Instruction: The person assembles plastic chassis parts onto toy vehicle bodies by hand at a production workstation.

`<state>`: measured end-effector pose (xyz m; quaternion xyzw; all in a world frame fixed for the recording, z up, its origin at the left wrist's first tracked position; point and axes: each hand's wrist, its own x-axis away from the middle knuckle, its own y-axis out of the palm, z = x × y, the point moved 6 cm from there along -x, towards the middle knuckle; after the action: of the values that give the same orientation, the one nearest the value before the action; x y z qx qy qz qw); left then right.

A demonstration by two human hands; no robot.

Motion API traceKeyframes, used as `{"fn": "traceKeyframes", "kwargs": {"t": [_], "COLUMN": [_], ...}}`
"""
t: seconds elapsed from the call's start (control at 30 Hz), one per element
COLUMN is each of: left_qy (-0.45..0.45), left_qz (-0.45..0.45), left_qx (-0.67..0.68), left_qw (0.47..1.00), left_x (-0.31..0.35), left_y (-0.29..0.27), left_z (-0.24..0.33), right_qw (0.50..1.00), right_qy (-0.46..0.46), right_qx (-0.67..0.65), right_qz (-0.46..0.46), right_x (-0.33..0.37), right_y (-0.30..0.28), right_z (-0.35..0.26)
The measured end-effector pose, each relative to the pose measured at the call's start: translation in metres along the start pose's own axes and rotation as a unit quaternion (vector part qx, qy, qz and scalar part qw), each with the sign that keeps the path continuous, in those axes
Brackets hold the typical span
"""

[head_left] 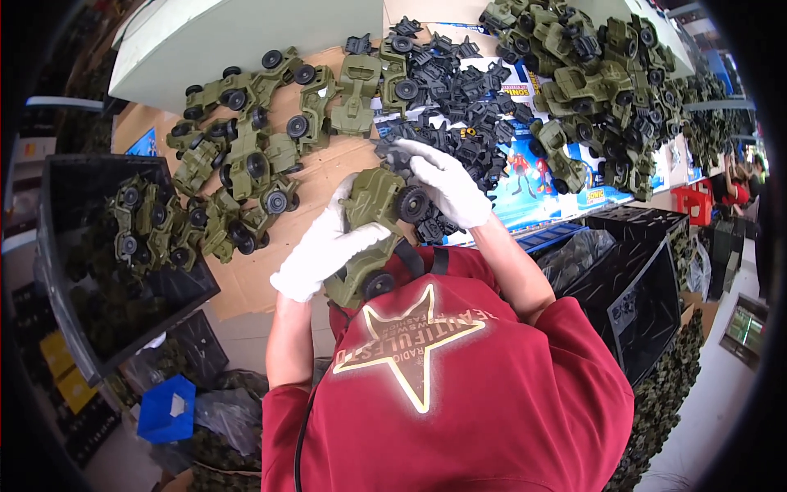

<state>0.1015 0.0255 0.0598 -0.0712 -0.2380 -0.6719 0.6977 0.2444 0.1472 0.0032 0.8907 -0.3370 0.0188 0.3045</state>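
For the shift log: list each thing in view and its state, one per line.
Left hand: gloved, gripping the olive toy jeep.
Right hand: gloved, on the jeep's wheel end.
Olive toy jeep: held, wheels showing.
Black plastic parts: loose heap on the table.
Jeeps on cardboard: wheeled, lying jumbled.
Jeeps at far right: piled.
Black crate: holds several jeeps.

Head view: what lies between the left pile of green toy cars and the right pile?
A heap of black plastic parts lies between the left pile and right pile, on the cardboard, in the head view.
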Motion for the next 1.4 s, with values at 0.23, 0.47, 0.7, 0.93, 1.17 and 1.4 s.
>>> {"fn": "traceKeyframes", "kwargs": {"t": [0.23,0.47,0.7,0.93,1.17,1.4], "left_qy": [-0.005,-0.031,-0.019,0.002,0.023,0.286], "left_qz": [0.051,0.066,0.065,0.168,-0.009,0.179], "left_qx": [-0.020,-0.065,-0.060,-0.130,0.022,-0.030], "left_qw": [0.998,0.995,0.996,0.977,0.999,0.941], "left_x": [0.006,0.003,0.002,-0.012,-0.015,-0.017], "left_y": [-0.001,0.001,-0.001,-0.001,-0.009,-0.006], "left_z": [-0.009,-0.008,-0.016,-0.018,-0.030,-0.016], "right_qw": [0.999,0.998,0.996,0.966,0.928,0.908], "right_qy": [0.023,0.032,0.040,-0.092,-0.090,-0.194], "right_qx": [0.004,0.000,0.067,0.235,0.359,0.366], "right_qz": [-0.034,-0.053,-0.046,-0.052,-0.040,-0.065], "right_x": [-0.002,0.002,0.004,-0.013,-0.022,-0.014], "right_y": [0.004,0.004,-0.004,0.005,0.026,0.044], "right_z": [0.008,0.005,0.000,-0.013,-0.025,-0.012]}}
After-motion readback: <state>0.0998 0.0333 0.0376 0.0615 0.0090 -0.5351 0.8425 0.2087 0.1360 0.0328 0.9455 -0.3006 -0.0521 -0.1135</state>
